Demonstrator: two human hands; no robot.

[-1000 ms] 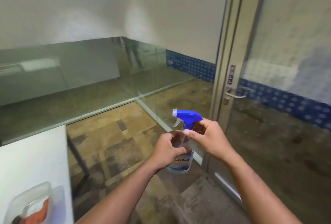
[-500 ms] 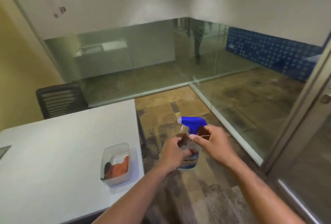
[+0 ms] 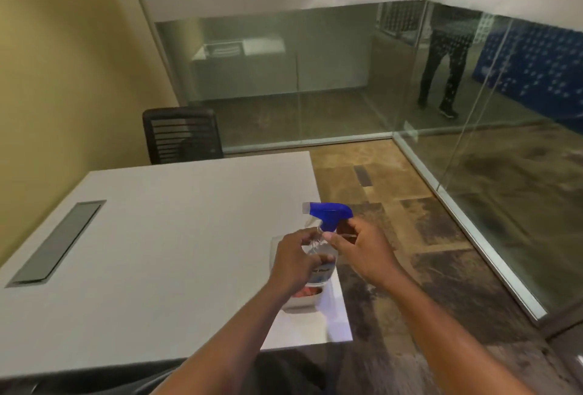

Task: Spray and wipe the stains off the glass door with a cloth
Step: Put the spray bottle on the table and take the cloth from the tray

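Blue-capped spray bottle [image 3: 320, 249] sat in the lower centre, left hand [image 3: 296, 263] grasping its body and right hand [image 3: 362, 251] pinching the neck, above the white table [image 3: 164, 236]; wiping seemingly not begun, no glass door or cloth clearly visible.

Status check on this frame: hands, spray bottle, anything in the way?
Left hand grips spray bottle body. Right hand at its blue neck. Glass door out of view; nothing blocking.

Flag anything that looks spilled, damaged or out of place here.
Nothing stands out. The spray bottle is upright in the left hand, with the right hand at its blue trigger head. The clear tub sits flat on the white table; no spill shows.
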